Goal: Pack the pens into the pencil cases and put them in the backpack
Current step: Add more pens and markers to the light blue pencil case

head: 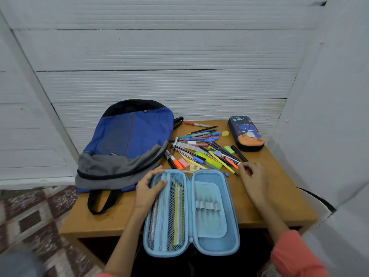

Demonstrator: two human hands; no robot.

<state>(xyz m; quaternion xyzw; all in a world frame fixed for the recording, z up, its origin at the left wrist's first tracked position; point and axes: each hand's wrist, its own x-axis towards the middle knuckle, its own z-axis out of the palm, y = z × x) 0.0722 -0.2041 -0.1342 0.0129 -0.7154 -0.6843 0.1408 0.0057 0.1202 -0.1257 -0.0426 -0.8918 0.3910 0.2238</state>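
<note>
Resting relaxed left hand on open pencil case. Curling right hand at pen pile edge; cannot tell whether gripping.

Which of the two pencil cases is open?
The light blue case, spread flat at the near edge; the dark dinosaur-print case far right is closed.
</note>
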